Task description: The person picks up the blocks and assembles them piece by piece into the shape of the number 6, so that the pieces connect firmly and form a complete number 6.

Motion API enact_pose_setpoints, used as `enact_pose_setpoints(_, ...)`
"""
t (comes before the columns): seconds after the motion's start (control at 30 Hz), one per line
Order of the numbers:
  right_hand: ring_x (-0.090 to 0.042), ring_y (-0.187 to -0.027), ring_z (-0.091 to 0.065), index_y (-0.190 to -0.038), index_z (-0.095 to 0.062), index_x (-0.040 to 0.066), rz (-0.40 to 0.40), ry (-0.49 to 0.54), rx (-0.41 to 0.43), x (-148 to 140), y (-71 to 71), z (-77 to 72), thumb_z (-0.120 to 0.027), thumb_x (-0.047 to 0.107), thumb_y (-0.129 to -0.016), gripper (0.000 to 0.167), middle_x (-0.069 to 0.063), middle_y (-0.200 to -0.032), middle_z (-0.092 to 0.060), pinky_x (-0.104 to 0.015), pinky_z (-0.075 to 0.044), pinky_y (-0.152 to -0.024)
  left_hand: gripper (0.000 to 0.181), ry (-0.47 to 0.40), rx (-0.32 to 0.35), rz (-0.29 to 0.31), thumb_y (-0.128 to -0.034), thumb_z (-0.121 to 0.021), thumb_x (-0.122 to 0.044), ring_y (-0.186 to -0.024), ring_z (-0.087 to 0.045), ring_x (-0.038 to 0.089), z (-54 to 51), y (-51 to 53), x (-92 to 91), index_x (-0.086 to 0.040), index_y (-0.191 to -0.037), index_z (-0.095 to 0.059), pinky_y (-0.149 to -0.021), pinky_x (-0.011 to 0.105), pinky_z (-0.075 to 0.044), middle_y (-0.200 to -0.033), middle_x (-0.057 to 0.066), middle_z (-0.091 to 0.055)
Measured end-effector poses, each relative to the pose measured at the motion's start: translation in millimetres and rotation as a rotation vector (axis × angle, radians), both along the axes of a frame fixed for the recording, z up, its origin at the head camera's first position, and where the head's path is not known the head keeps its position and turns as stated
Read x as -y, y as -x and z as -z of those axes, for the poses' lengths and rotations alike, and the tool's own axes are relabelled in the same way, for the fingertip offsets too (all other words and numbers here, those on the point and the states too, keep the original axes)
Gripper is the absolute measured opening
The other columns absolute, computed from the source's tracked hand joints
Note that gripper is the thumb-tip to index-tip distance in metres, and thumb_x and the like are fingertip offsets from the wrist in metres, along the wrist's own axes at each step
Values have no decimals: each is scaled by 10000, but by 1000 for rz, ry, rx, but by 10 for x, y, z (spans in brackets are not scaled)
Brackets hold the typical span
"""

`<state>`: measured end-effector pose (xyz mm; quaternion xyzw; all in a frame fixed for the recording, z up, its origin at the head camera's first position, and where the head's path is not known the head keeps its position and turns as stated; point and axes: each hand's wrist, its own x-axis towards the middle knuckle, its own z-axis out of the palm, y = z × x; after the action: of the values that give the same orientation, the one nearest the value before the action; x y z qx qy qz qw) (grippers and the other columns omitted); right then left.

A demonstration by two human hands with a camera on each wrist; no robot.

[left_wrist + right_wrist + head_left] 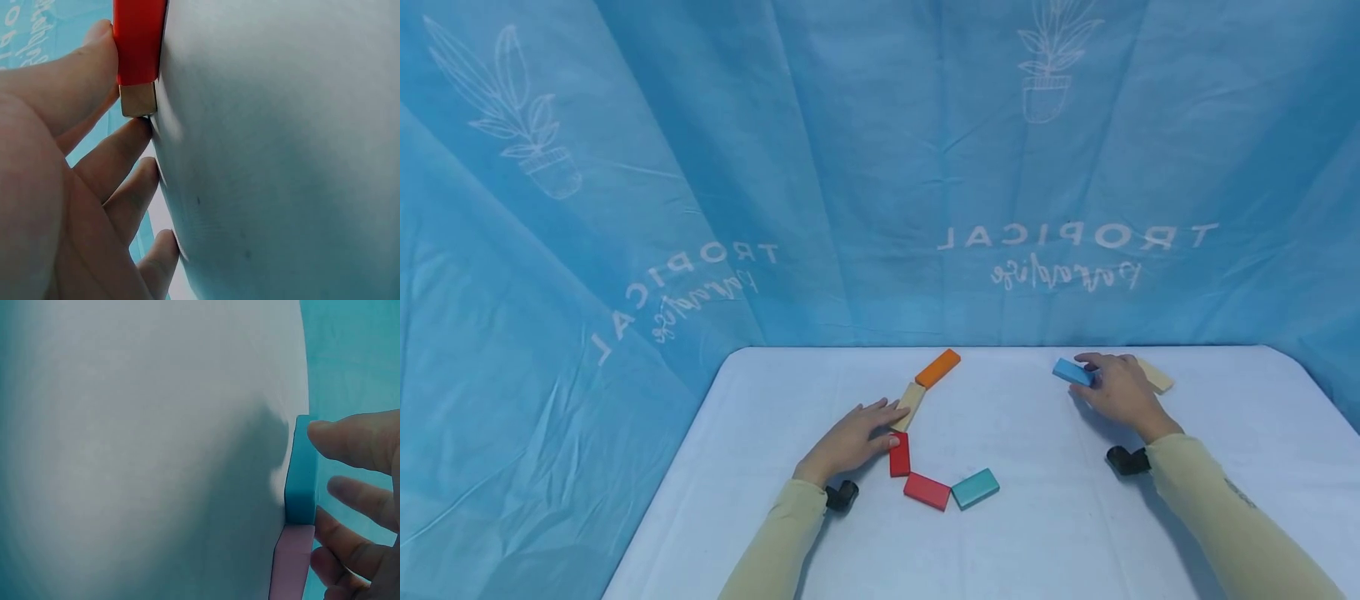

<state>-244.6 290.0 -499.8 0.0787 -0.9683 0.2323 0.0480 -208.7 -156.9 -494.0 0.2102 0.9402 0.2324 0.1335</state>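
My left hand (847,442) lies at the left line of blocks with its fingers spread fairly straight. Its thumb touches an upright-running red block (899,456), and its index finger reaches the natural wood block (912,403) beyond. In the left wrist view, the thumb rests against the red block (137,44), with the wood block (138,100) behind it. Farther right, my right hand (1122,390) holds a blue block (1071,372) between thumb and fingers. A pinkish block (292,559) abuts the blue block in the right wrist view. A pale wood block (1155,377) is partly hidden behind that hand.
An orange block (938,368) continues the left line at the far end. At its near end lie another red block (927,492) and a teal block (975,489), set at angles. The white table (1045,542) ends at a blue curtain (865,167).
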Motion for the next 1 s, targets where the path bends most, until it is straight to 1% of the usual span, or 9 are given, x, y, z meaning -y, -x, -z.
enact_pose_setpoints(0.03, -366, -895, -544, -1301, -604, -58, -1, -4, -1, 3, 1, 0, -738, 222, -885, 519, -65, -754, -634, -638, -346, -989, 578, -2, -1, -1, -983, -654, -310, -1473, -329, 272, 2, -2, 0, -284, -1526, -458, -1204, 499, -254, -1574, 68, -414)
enact_pose_setpoints(0.1, -378, -901, -544, -1287, -611, -64, -6, -18, -3, 10, -1, 0, -739, 228, -879, 518, -59, -742, -626, -642, -355, -978, 577, 0, 1, -2, -986, -650, -313, -1475, -327, 269, 5, -2, 1, -288, -1528, -455, -1204, 499, -253, -1575, 66, -413)
enact_pose_setpoints(0.23, -487, -1050, -490, -1296, -602, -66, 1, -28, 21, 21, -15, 7, -743, 254, -870, 551, -186, -910, -672, -657, -381, -897, 580, -2, 2, -3, -985, -650, -313, -1474, -327, 272, -3, -9, 1, -292, -1530, -451, -1201, 506, -258, -1576, 67, -412)
enact_pose_setpoints(0.33, -548, -1158, -410, -1321, -586, -54, 16, -23, 52, 29, -22, 11, -753, 268, -862, 585, -262, -1065, -662, -676, -333, -858, 579, -10, 3, 0, -985, -651, -305, -1474, -326, 275, -22, -12, 1, -284, -1529, -454, -1202, 507, -256, -1575, 69, -412)
enact_pose_setpoints(0.5, -569, -1231, -338, -1356, -555, -49, 12, -21, 91, 19, -12, -9, -780, 267, -843, 642, -297, -1176, -628, -701, -242, -854, 576, -11, 0, 6, -987, -649, -301, -1473, -329, 276, -37, -17, 3, -277, -1529, -455, -1204, 503, -253, -1573, 71, -416)
enact_pose_setpoints(0.6, -573, -1265, -315, -1386, -535, -31, -20, -34, 109, 1, 9, -34, -794, 276, -833, 684, -319, -1270, -582, -734, -246, -895, 576, -11, 2, 8, -987, -648, -304, -1474, -327, 274, -36, -16, 2, -281, -1529, -454, -1206, 499, -248, -1572, 69, -417)
enact_pose_setpoints(0.73, -588, -1294, -297, -1446, -485, -6, -103, -32, 121, -23, 40, -75, -802, 266, -831, 744, -339, -1418, -462, -752, -281, -938, 578, -11, 4, 9, -988, -645, -310, -1475, -325, 275, -38, -16, 2, -282, -1531, -450, -1206, 500, -248, -1574, 71, -414)
enact_pose_setpoints(0.87, -587, -1308, -282, -1500, -414, 10, -167, -7, 159, -48, 81, -107, -803, 237, -841, 798, -330, -1492, -376, -753, -285, -970, 577, -12, 3, 12, -987, -646, -309, -1473, -328, 277, -39, -19, 4, -279, -1530, -453, -1205, 502, -250, -1572, 76, -416)
enact_pose_setpoints(1.0, -545, -1323, -295, -1540, -363, 36, -187, 2, 217, -68, 123, -101, -791, 220, -863, 821, -311, -1524, -353, -738, -325, -999, 579, -8, 2, 12, -986, -648, -310, -1472, -328, 277, -37, -22, 3, -279, -1530, -453, -1207, 498, -248, -1571, 76, -417)
